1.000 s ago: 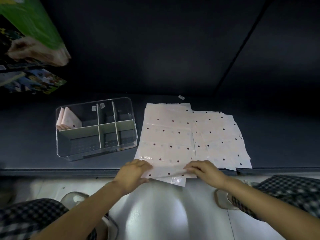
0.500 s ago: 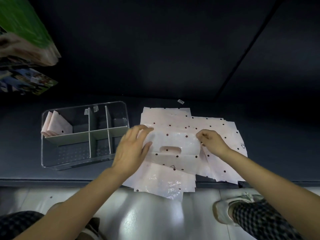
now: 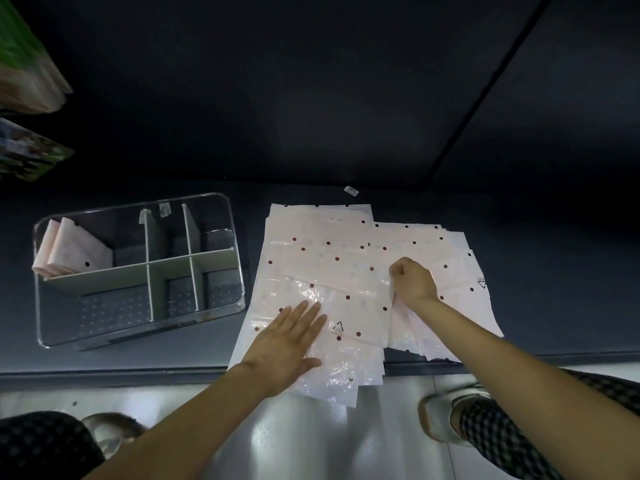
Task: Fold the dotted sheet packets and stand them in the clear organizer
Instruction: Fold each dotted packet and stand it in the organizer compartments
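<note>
head view: clear organizer (image 3: pixel 221 306) on dark shelf (image 3: pixel 138 358), left of pile. two folded packets (image 3: pixel 74 252) stand in its back-left compartment, other compartments look bare. dotted sheet stack (image 3: pixel 322 251) mostly unfolded, so early in task. left hand (image 3: pixel 287 344) flat, fingers spread, pressing top sheet (image 3: pixel 360 317). right hand (image 3: pixel 412 282) curled, pinching sheet edge mid-fold.
</note>
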`<state>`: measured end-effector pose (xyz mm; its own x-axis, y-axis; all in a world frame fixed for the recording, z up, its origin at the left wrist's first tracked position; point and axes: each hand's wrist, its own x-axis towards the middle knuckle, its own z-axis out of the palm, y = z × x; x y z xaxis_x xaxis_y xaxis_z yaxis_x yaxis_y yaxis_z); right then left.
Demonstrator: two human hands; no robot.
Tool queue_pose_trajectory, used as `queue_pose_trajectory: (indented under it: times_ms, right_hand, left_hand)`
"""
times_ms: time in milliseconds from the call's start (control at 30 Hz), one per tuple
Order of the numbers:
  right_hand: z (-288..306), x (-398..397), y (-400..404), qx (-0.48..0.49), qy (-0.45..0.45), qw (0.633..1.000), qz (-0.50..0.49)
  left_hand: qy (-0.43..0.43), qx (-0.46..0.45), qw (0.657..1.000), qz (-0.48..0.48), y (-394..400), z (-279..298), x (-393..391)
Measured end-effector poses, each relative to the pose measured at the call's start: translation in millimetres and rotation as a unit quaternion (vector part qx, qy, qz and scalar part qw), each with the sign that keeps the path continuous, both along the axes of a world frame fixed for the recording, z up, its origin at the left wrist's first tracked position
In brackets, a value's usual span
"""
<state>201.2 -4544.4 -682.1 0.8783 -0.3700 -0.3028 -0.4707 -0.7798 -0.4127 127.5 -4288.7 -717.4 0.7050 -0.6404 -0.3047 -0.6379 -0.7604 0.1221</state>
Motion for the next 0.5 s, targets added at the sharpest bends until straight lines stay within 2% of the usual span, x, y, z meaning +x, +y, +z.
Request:
queue_pose_trajectory:
  times_ms: [67,100,167,200,267,300,367,500]
  right_hand:
    - [2.8,-13.9,10.3,-0.104,-0.063,0.992,0.036]
    - [3.4,-23.8,19.2,-0.122,-0.110,0.983,0.078]
    - [4.4,-49.5,44.4,-0.101,-0.176,0.956,0.214]
    - [1.9,-65.0,57.6,-0.109,-0.196,0.930,0.291]
    - [-7.9,-94.6,77.1,-0.144,-0.159,0.887,0.408]
    - [-11.2,-106.5,79.7,-0.158,-0.120,0.882,0.428]
    - [-19.5,-124.8,70.4,-0.182,-0.062,0.886,0.421]
    - [-32.9,-141.9,26.0,-0.167,-0.007,0.890,0.424]
  left_hand:
    - [0.009,0.017,1.000,-0.001,-1.5,-0.1,-1.6]
    - [0.012,0.022,1.000,-0.002,-2.5,0.0,-2.7]
    - [0.010,0.028,1.000,-0.006,-4.8,0.6,-4.8]
    - [0.008,0.031,0.999,-0.008,-6.0,1.2,-5.4]
    - [0.008,0.030,0.999,-0.006,-6.5,1.3,-5.0]
    - [0.008,0.028,1.000,-0.005,-6.1,1.2,-4.5]
    - [0.004,0.026,1.000,-0.008,-3.3,1.3,-4.3]
    - [-0.001,0.010,1.000,0.008,13.3,-1.1,-7.9]
